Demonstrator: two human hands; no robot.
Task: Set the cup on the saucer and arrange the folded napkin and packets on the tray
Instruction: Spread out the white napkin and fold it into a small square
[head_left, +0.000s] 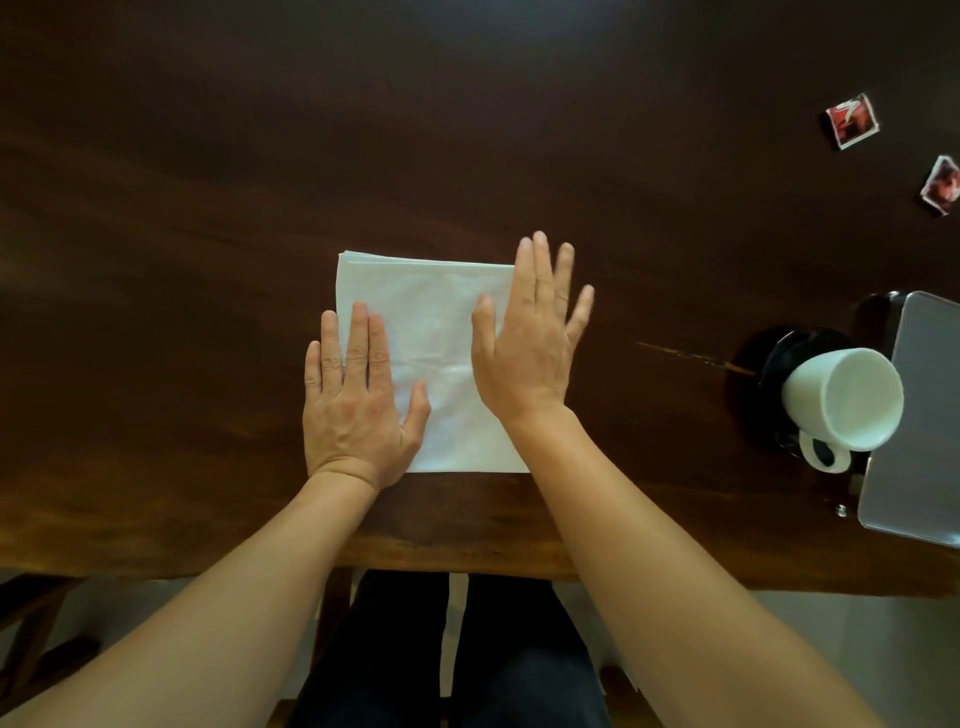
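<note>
A white folded napkin (436, 338) lies flat on the dark wooden table, straight ahead of me. My left hand (358, 400) presses flat on its left part, fingers spread. My right hand (530, 338) lies flat and open over its right edge, holding nothing. At the right, a white cup (841, 400) stands on a black saucer (779, 358), its handle toward me. A grey tray (924, 431) sits just right of the cup, cut off by the frame edge. Two red-and-white packets (852, 120) (941, 191) lie at the far right.
The dark wooden table (208, 208) stretches wide to the left and far side. Its near edge runs just below my wrists. My legs and parts of a chair show beneath the table edge.
</note>
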